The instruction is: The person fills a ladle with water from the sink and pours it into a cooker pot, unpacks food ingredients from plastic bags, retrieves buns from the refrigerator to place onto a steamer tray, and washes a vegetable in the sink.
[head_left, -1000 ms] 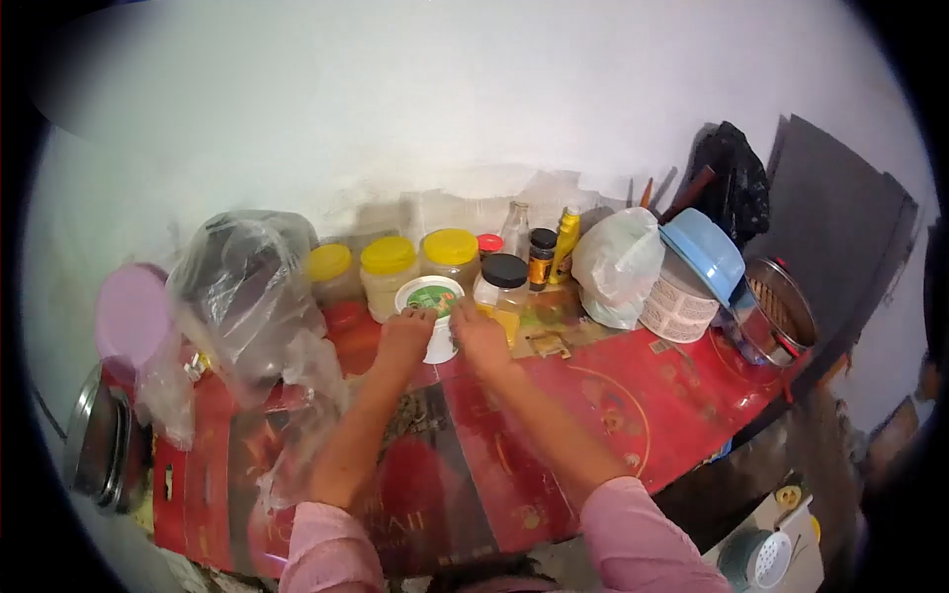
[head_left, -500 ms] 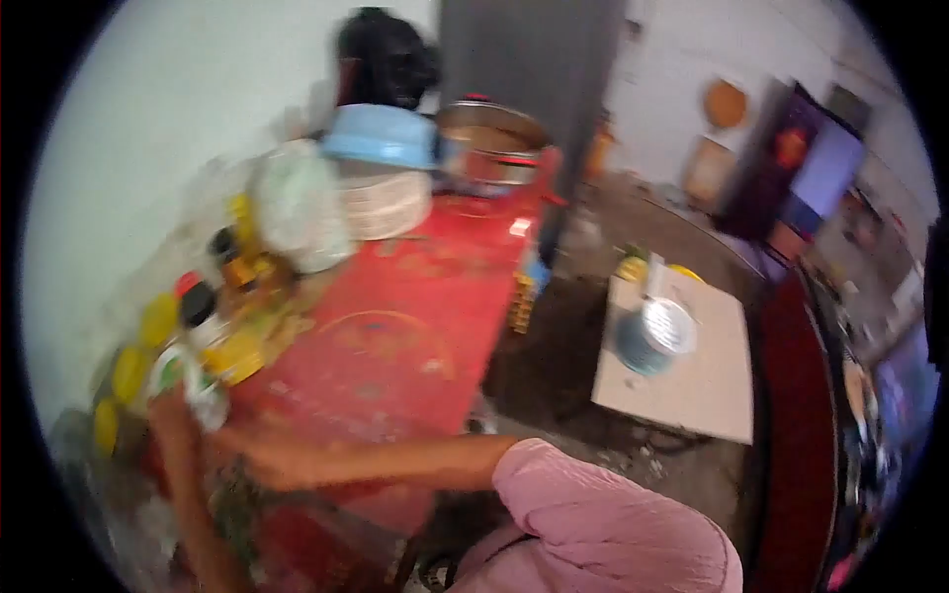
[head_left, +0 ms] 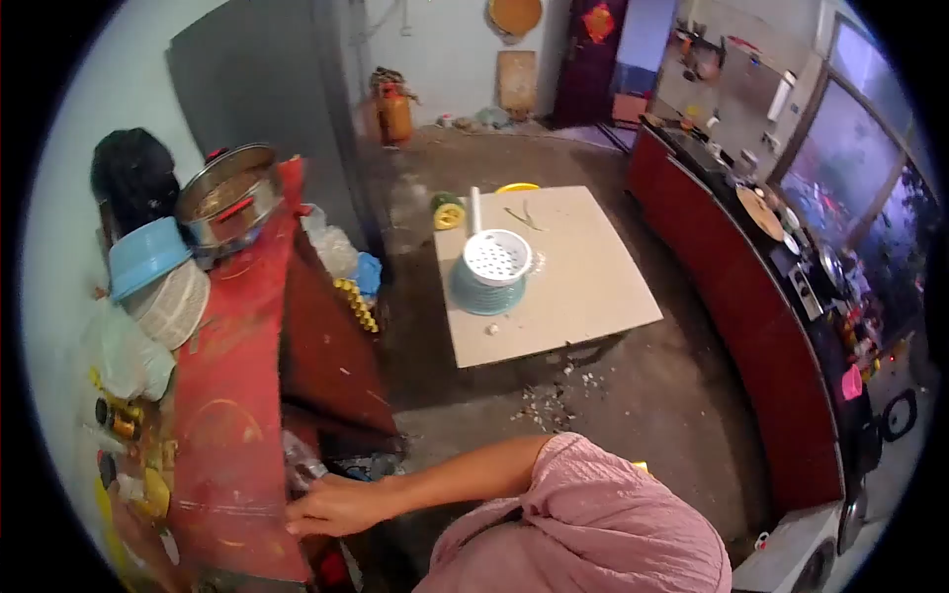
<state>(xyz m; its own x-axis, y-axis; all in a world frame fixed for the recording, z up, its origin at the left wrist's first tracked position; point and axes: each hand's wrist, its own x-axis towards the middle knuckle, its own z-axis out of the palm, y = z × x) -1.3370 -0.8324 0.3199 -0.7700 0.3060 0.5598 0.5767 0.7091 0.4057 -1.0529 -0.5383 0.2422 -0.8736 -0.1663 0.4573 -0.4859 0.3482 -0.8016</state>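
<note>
My right hand (head_left: 341, 505) is at the near right edge of a red tabletop (head_left: 227, 435), palm down, fingers reaching over the edge. Nothing shows in those fingers. Just behind it, a clear plastic item (head_left: 301, 460) pokes out beside the cabinet's side. At the lower left, my left hand (head_left: 138, 529) is smeared and dim among the jars and bottles along the wall; its fingers cannot be made out. A dark-labelled bottle (head_left: 119, 419) and a yellow-lidded container (head_left: 155, 491) stand close to it.
A large steel pot (head_left: 229, 198), a blue basin (head_left: 148, 259) and a white basket (head_left: 170, 304) crowd the tabletop's far end. On a low board table (head_left: 578, 287) sit a white strainer (head_left: 497, 258) and a cut squash (head_left: 449, 213). A red-fronted counter (head_left: 727, 287) runs along the right.
The view has swung right. My right hand has moved away from the white and green item by the wall to the tabletop's right edge. My left hand stays near the jars.
</note>
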